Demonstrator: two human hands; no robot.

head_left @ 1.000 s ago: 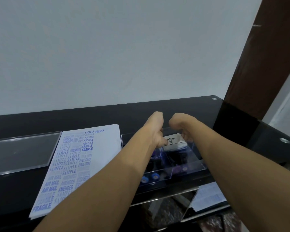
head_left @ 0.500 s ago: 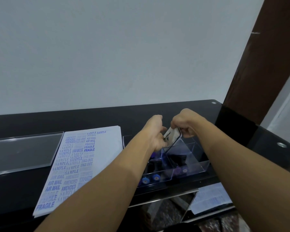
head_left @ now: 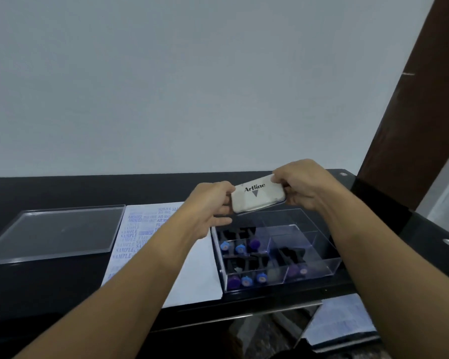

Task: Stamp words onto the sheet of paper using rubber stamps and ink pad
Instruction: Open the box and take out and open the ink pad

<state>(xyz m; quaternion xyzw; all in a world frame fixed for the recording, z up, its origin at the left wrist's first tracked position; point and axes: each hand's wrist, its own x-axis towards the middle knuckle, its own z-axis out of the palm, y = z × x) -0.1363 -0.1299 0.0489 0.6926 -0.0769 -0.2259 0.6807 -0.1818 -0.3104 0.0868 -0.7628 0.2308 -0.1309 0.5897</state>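
While both hands, left [head_left: 213,203] and right [head_left: 302,185], pinch the closed ink pad [head_left: 257,196] above the clear stamp box [head_left: 319,270] at the desk's [head_left: 49,288] front-right edge, the stamped paper [head_left: 195,275] and acrylic lid [head_left: 55,233] lie leftward.

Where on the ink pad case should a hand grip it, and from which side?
By the two short ends, one hand from each side, as the left hand and right hand do: the ink pad case is flat and oblong, which leaves its lid clear.
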